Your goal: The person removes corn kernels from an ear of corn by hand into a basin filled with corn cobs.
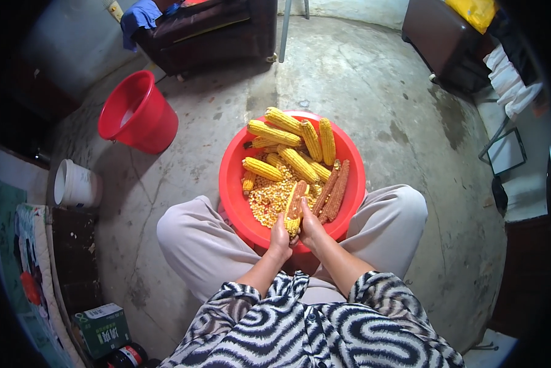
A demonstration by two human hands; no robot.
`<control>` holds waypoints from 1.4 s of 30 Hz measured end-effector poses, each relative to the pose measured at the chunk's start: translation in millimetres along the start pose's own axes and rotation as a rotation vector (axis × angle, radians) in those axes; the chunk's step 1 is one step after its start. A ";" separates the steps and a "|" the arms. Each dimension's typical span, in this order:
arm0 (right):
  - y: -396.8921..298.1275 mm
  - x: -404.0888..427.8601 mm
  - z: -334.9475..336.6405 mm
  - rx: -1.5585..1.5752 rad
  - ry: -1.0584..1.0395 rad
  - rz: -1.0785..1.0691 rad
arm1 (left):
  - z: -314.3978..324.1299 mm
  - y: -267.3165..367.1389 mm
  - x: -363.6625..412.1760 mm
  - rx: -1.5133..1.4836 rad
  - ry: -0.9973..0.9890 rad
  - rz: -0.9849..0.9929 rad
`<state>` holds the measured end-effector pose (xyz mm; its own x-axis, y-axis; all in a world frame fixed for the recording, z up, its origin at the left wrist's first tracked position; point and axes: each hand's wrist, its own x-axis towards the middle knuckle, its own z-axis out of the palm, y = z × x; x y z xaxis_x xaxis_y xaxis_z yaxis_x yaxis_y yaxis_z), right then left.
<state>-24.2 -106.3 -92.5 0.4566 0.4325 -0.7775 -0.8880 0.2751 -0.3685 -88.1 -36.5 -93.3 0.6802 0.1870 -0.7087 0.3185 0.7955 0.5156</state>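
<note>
Between my knees stands a wide red plastic basin [233, 202]. Over its near side, my left hand [281, 239] and my right hand [311, 225] both grip one partly shelled corn cob [295, 204]. Its upper face is bare reddish-brown, while yellow kernels remain along the sides and at the near end. Beneath it, loose corn kernels [268, 200] cover part of the basin floor. Several full yellow ears [297, 163] are heaped at the far side. Bare reddish cobs [336, 193] lean along the right wall, close to my right hand.
A red bucket [140, 115] and a white bucket [77, 184] stand on the concrete floor to the left. Ahead is a dark armchair [206, 37]; a brown upholstered seat [445, 41] is at the far right. A green box [103, 329] sits at the lower left.
</note>
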 end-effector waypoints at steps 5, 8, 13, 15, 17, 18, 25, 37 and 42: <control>1.1 -6.7 -0.5 -0.372 -0.131 0.012 | 4.8 4.7 4.1 -0.012 0.178 0.044; 15.0 9.5 -4.7 -0.427 -0.017 -0.173 | -8.0 -14.2 17.0 0.252 0.114 0.271; 5.8 6.3 2.6 -0.519 0.120 -0.146 | 2.9 -9.0 8.8 0.323 0.151 0.383; 7.5 14.5 -4.4 -0.586 0.149 -0.103 | 8.3 -3.2 2.6 0.235 0.157 0.307; 11.9 18.2 -9.1 -0.222 -0.037 -0.079 | 14.3 2.3 -0.1 0.148 0.161 0.228; 7.2 2.5 4.0 -0.162 -0.079 -0.063 | 12.1 5.9 -1.0 0.127 0.193 0.257; 15.5 -7.3 8.3 -0.388 -0.141 -0.284 | 4.1 2.1 6.8 0.099 0.158 0.343; 8.2 10.1 -0.1 -0.369 0.080 -0.156 | 12.7 1.9 -1.9 0.512 0.160 0.476; 13.9 -9.9 6.3 -0.322 -0.117 -0.175 | 11.4 8.6 -1.5 0.167 0.178 0.332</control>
<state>-40.7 -101.4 -86.8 0.5895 0.5034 -0.6318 -0.7591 0.0778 -0.6463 -78.8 -36.5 -82.3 0.6439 0.5264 -0.5553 0.2132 0.5736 0.7909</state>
